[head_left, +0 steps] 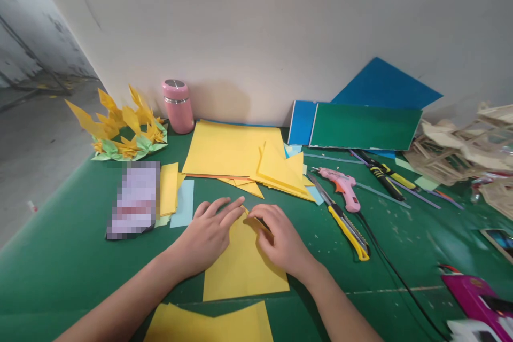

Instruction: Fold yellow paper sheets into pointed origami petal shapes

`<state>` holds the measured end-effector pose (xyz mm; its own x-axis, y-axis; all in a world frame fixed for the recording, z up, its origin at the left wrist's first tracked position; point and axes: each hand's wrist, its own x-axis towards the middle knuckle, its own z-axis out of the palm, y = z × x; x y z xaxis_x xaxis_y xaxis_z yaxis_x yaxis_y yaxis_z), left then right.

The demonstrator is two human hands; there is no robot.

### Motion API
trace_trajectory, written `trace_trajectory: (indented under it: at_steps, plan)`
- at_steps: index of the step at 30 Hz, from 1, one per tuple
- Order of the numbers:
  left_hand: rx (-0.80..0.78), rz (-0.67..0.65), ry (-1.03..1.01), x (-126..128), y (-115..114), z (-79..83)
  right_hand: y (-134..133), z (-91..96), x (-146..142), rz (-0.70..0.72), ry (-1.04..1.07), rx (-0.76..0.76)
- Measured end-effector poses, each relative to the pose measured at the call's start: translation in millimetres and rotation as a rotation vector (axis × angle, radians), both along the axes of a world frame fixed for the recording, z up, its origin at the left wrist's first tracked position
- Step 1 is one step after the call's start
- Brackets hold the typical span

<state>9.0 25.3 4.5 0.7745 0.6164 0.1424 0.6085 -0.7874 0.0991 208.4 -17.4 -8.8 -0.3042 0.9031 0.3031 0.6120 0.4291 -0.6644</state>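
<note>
A yellow sheet (240, 272) lies on the green table (72, 262).
The left hand (210, 235) rests over its far end, fingers out straight; the right hand (280, 240) curls its fingers there too, but it's hard to tell if they pinch. The yellow sheet looks light and bendy and could crease easily, so its edges seem best to hold.

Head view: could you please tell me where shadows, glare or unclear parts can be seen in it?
Head view: a soft shadow on the wall, right of the pink flask; head view: pale sheen on the green table at right, and coarse pixel blocks over the purple item at left; head view: left hand and right hand look clear, without obvious motion blur.
</note>
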Motion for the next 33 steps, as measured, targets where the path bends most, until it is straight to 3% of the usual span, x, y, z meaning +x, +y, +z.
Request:
trace_trajectory:
  at_steps: [6,13,18,24,30,33]
  plan:
    - [-0.22,-0.154,-0.168,-6,3,8.8,2,0.0,1,-0.094,0.012,0.062]
    - [-0.176,-0.189,-0.186,-21,13,7.8,0,2.9,1,-0.173,-0.077,0.259]
    - [-0.097,-0.175,-0.144,-25,9,8.4,0,2.9,0,-0.063,-0.162,0.208]
    - [-0.099,-0.118,-0.123,-26,-14,7.1,-1,5.2,-4,0.094,-0.137,0.16]
    - [-0.066,-0.304,-0.111,-25,-27,7.7,-2,3.6,-7,0.266,-0.129,0.086]
    - [-0.144,-0.343,-0.158,-23,-26,9.0,0,1.8,-3,0.254,-0.113,0.114]
